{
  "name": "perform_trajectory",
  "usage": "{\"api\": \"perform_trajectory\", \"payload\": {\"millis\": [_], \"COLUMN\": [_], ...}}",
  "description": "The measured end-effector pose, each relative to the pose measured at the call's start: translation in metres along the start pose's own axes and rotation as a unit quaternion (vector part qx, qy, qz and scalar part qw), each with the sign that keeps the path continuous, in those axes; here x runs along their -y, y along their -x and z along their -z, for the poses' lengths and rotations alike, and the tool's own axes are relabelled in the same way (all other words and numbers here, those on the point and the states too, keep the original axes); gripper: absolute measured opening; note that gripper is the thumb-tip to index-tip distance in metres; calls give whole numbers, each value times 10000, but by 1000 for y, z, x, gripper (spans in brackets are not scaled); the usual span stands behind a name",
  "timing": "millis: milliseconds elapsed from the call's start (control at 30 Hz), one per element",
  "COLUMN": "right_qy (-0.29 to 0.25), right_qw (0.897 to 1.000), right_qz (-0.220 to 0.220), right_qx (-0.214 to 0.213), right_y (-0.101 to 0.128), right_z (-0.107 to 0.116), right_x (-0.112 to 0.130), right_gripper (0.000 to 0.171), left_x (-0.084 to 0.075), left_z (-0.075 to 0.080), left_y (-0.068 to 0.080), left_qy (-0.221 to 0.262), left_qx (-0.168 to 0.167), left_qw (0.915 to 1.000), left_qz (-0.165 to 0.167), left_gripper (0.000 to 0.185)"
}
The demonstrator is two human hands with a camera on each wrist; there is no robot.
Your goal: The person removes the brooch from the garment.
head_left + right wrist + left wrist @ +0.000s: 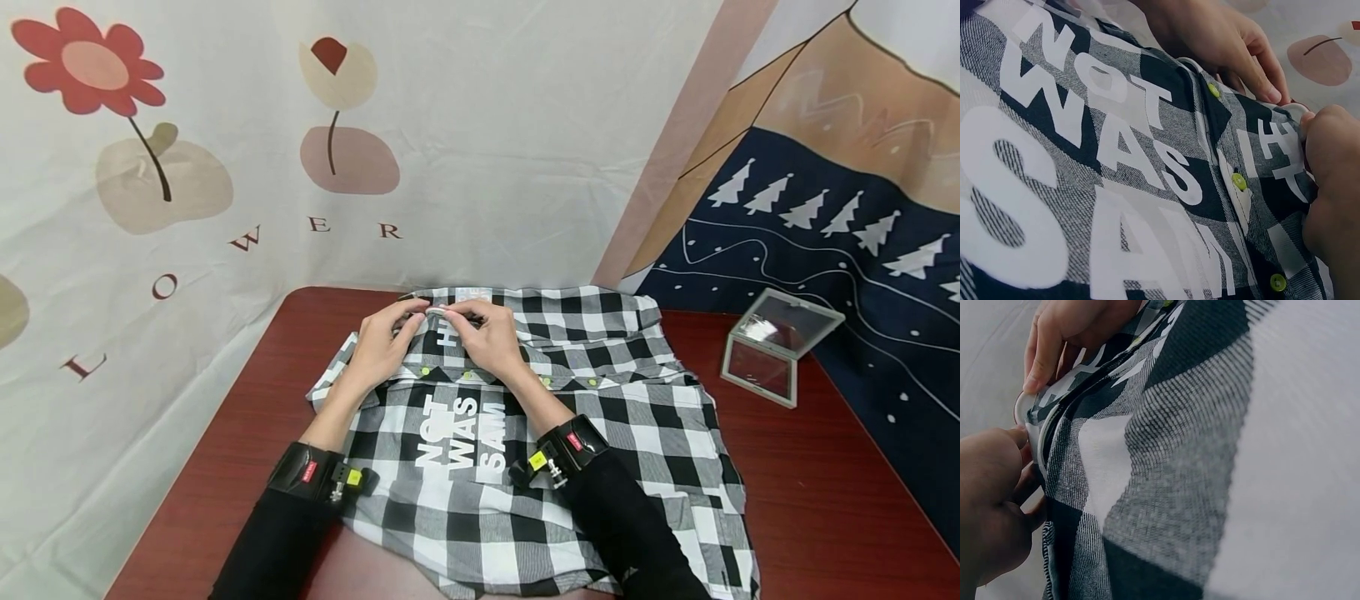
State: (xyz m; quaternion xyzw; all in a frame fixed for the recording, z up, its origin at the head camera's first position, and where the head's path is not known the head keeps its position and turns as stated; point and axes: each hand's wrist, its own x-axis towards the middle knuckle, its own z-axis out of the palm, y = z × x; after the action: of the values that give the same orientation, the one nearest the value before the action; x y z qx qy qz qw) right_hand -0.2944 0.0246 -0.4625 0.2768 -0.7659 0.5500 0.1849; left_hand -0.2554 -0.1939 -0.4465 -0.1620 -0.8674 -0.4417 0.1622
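A black-and-white checked shirt (pixel 585 442) with white lettering and lime-green buttons lies spread sideways. Near its far left edge, my left hand (pixel 378 346) and right hand (pixel 487 337) meet fingertip to fingertip. Between them both pinch a small white curved piece (pixel 435 311); its kind is unclear. In the left wrist view, this white piece (pixel 1020 406) has a thin reddish rim and sits against the shirt's edge, the right hand (pixel 1082 325) above it, the left hand (pixel 988 506) below. Some fingertips are hidden behind the fabric in the right wrist view, around the right hand (pixel 1338 175).
A hinged, see-through case (pixel 780 333) stands unfolded toward the right side of the reddish-brown table (pixel 832 492). A pale flower-printed cloth (pixel 510 150) hangs behind, and a dark blue tree-printed cloth (pixel 810 250) hangs at the right.
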Motion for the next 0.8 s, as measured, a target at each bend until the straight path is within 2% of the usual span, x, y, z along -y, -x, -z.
{"api": "perform_trajectory", "payload": {"millis": [233,800], "right_qy": [-334,-461], "right_qw": [9982,9971], "right_qz": [-485,-585], "right_qx": [62,176], "right_y": [0,0], "right_z": [0,0], "right_x": [0,-1], "right_gripper": [12,12], "left_x": [0,-1], "left_z": [-1,-3], "left_y": [1,0], "left_qy": [123,-23], "left_qx": [-82,-241], "left_qw": [9999,9997], "left_qz": [47,28], "left_gripper": [27,19]}}
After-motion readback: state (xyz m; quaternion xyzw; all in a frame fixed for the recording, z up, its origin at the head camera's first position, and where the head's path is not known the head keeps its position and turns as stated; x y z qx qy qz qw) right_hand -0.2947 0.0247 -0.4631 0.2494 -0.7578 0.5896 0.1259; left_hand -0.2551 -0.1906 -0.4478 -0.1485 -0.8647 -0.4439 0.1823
